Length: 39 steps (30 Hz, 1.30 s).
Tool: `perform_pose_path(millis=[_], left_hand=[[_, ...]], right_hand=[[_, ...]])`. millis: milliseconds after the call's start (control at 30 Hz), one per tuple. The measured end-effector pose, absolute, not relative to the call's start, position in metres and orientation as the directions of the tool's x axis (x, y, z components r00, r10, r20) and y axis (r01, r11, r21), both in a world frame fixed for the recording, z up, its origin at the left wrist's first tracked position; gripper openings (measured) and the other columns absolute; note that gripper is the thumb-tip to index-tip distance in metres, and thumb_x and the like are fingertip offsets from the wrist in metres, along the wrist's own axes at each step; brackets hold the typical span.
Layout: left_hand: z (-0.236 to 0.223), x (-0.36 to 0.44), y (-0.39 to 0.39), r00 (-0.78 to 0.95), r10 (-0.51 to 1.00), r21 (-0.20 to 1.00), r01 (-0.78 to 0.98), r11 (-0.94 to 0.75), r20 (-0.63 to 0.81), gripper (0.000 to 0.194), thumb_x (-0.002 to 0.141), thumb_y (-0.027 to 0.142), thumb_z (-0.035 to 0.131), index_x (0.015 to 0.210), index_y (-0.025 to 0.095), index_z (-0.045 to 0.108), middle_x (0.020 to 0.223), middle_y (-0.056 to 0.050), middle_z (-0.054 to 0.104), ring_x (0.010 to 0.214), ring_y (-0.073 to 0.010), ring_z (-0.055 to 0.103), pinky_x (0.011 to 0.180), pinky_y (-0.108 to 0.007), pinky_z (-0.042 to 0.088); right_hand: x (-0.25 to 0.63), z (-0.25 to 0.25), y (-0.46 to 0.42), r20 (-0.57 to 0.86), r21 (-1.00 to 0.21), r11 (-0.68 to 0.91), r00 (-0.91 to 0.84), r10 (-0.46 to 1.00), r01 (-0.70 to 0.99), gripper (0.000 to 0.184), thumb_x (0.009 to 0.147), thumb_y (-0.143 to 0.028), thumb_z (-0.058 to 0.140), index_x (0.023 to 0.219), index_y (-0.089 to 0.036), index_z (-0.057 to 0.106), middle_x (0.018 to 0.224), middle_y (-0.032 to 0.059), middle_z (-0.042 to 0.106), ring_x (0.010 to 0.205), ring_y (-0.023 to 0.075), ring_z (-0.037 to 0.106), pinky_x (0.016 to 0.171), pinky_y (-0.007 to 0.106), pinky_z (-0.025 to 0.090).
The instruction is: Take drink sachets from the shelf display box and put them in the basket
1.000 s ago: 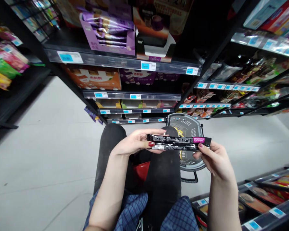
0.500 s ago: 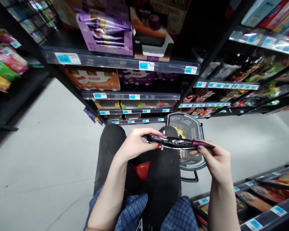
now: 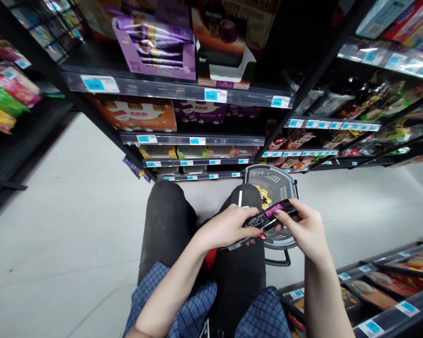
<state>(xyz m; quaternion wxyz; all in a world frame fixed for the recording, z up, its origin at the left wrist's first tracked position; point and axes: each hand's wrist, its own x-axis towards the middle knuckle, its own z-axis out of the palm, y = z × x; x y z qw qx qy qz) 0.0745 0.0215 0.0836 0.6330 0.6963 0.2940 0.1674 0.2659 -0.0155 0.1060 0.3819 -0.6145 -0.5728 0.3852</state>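
Between my two hands is a slim black stick packet [image 3: 267, 217] with a pink label and small white print, slanting up to the right above my knees. My left hand [image 3: 229, 227] grips its middle between thumb and fingers, and the lower left end sticks out beneath. At the upper right end, my right hand [image 3: 305, 227] pinches it with the thumb on the pink label. Behind the packet, a grey shopping basket [image 3: 288, 185] stands on the floor, partly covered by my right knee and hands. Yellow packaging [image 3: 265, 198] lies inside it.
Ahead rises a black shelf unit with a purple display box [image 3: 162, 69] of sachets, a brown box [image 3: 222, 61] and an orange carton [image 3: 137, 115]. Bagged goods [image 3: 12, 89] hang over the left shelf. A low shelf edge [image 3: 387, 319] runs along the lower right.
The packet has gone from nearly level to slanting, its left end lower. My left hand has slid right along it, closer to my right hand, which has moved slightly left.
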Motion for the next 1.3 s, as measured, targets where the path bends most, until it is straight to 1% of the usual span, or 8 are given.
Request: perform_pose_path(millis=[100,233,567,700,933,1067,1167,1300], left_hand=[[0.079,0.075,0.02,0.818,0.537,0.964,0.078,0.255,-0.208,0.021,0.077,0.026,0.062,0.096,0.016,0.059,0.085,-0.004,0.07,0.071,-0.016,0.068,0.065,-0.027,0.053],[0.075,0.07,0.023,0.887,0.37,0.862,0.058,0.504,-0.276,0.016,0.074,0.02,0.063,0.088,0.012,0.058,0.074,-0.004,0.069,0.062,-0.015,0.068,0.06,-0.029,0.056],[0.072,0.068,0.027,0.922,0.286,0.753,0.009,0.658,-0.261,0.023,0.073,0.021,0.067,0.091,0.011,0.057,0.077,-0.006,0.07,0.061,-0.0162,0.069,0.054,-0.027,0.057],[0.071,0.062,0.03,0.938,0.267,0.748,-0.013,0.664,-0.22,0.03,0.074,0.017,0.066,0.101,0.012,0.055,0.083,-0.007,0.07,0.061,-0.0156,0.069,0.053,-0.027,0.057],[0.072,0.05,0.037,0.892,0.415,0.78,-0.129,0.612,-0.177,0.038,0.071,0.012,0.067,0.108,0.013,0.055,0.09,-0.009,0.071,0.069,-0.0195,0.071,0.056,-0.027,0.059],[0.073,0.053,0.039,0.611,0.779,0.813,-0.378,0.443,-0.14,0.045,0.069,0.017,0.072,0.11,0.014,0.054,0.073,-0.003,0.071,0.065,-0.019,0.071,0.056,-0.023,0.059],[0.073,0.054,0.04,0.444,0.892,0.812,-0.489,0.318,-0.082,0.046,0.066,0.022,0.076,0.106,0.014,0.055,0.07,-0.002,0.071,0.059,-0.0179,0.07,0.055,-0.024,0.06],[0.071,0.053,0.041,0.439,0.897,0.815,-0.5,0.294,-0.054,0.043,0.064,0.021,0.078,0.101,0.014,0.057,0.07,-0.001,0.071,0.058,-0.0176,0.07,0.055,-0.026,0.061]], right_hand=[[0.27,0.105,-0.013,-0.045,-0.944,-0.079,0.114,0.992,0.319,0.019,0.075,-0.035,0.069,0.069,-0.018,0.062,0.054,-0.003,0.06,0.039,0.0097,0.056,0.037,0.019,0.043],[0.28,0.106,-0.009,0.032,-0.986,-0.011,0.253,0.967,0.167,0.015,0.072,-0.031,0.072,0.072,-0.018,0.065,0.052,-0.0042,0.059,0.037,0.0067,0.051,0.035,0.017,0.039],[0.287,0.108,-0.004,-0.018,-0.999,-0.03,0.265,0.964,0.043,0.015,0.07,-0.028,0.074,0.069,-0.016,0.065,0.055,-0.0038,0.058,0.036,0.0041,0.05,0.036,0.016,0.036],[0.291,0.108,-0.006,-0.035,-0.999,-0.043,0.238,0.971,0.029,0.019,0.072,-0.028,0.072,0.088,-0.02,0.067,0.063,-0.0036,0.061,0.035,0.006,0.052,0.035,0.018,0.039],[0.291,0.112,-0.013,0.025,-0.999,0.018,0.257,0.966,0.028,0.029,0.076,-0.031,0.068,0.104,-0.024,0.062,0.066,-0.0029,0.062,0.037,0.0094,0.056,0.035,0.021,0.043],[0.286,0.112,-0.02,0.123,-0.992,0.107,0.309,0.943,0.07,0.045,0.078,-0.036,0.065,0.12,-0.03,0.049,0.066,-0.0025,0.064,0.048,0.0169,0.064,0.043,0.029,0.052],[0.283,0.11,-0.026,0.144,-0.986,0.109,0.326,0.934,0.122,0.052,0.078,-0.04,0.065,0.124,-0.032,0.042,0.07,-0.0007,0.065,0.055,0.0208,0.067,0.047,0.033,0.054],[0.283,0.104,-0.031,0.179,-0.979,0.129,0.359,0.916,0.159,0.037,0.078,-0.042,0.064,0.11,-0.03,0.051,0.081,0.0029,0.066,0.06,0.022,0.069,0.047,0.034,0.054]])
